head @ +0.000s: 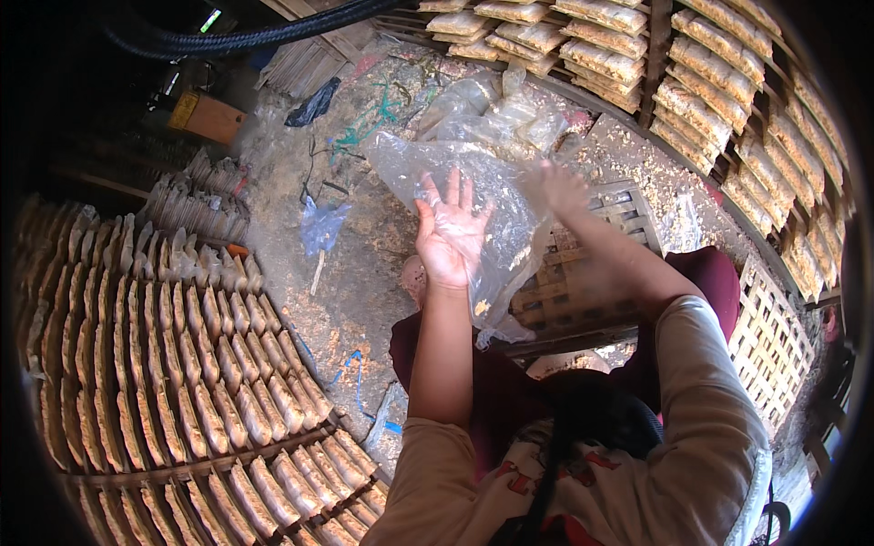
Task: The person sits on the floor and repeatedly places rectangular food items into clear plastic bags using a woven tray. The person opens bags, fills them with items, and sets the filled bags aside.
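A clear plastic bag (505, 191), dotted with pale crumbs, spreads over and around my left hand (450, 235). That hand is palm up with its fingers apart, and the film crosses its palm; whether the hand is inside the bag or only beneath it is hard to tell. My right hand (561, 188) is motion-blurred at the bag's right side, so its grip does not show. Below the bag and my right forearm, a woven bamboo tray (567, 286) lies in front of my legs.
Racks of flat plastic-wrapped slabs stand at the left (164, 368) and upper right (710, 75). Crumpled clear plastic (498, 112) lies ahead on the crumb-strewn floor (280, 170). A blue plastic scrap (322, 225) is left of my hand; another woven panel (771, 341) is at right.
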Available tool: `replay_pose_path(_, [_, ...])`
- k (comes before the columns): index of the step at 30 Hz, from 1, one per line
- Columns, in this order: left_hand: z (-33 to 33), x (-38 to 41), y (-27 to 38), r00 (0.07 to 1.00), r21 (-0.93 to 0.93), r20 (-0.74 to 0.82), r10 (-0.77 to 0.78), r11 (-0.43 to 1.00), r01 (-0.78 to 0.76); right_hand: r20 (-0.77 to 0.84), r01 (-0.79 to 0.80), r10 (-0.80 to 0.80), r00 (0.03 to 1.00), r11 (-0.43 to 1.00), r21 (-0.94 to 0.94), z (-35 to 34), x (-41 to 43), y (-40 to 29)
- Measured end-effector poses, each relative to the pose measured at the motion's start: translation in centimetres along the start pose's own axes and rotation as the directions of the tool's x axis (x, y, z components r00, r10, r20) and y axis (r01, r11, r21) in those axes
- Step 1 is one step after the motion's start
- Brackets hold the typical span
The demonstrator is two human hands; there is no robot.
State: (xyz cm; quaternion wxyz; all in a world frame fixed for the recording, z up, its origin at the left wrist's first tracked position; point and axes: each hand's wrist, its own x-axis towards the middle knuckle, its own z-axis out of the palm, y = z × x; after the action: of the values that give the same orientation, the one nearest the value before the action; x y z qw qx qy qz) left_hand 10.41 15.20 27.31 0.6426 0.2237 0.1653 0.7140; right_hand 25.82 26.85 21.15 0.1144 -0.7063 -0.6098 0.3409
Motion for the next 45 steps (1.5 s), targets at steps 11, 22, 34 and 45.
replay_pose_path(11, [0.6, -0.1, -0.5, 0.983, -0.007, -0.131, 0.125, 0.992, -0.127, 0.171, 0.591, -0.59, 0.789, 0.805, 0.047, 1.5, -9.7, 0.5])
replay_pose_path(22, [1.9, -1.0, -0.8, 0.979, -0.03, 0.007, -0.203, 0.979, 0.203, -0.324, 0.914, -0.88, 0.348, 0.396, -0.091, 0.1, -8.5, -2.3])
replay_pose_path(34, [2.0, -3.2, -3.2, 0.899, 0.514, -0.049, -0.435, 0.761, 0.396, -0.383, 0.784, -0.686, 0.619, 0.57, 0.246, -4.7, -2.3, -2.8])
replay_pose_path(45, [1.3, -1.0, -2.3, 0.986, 0.112, -0.074, -0.148, 0.981, 0.156, 0.114, 0.809, -0.801, 0.588, 0.58, -0.094, -3.0, -10.3, -0.6])
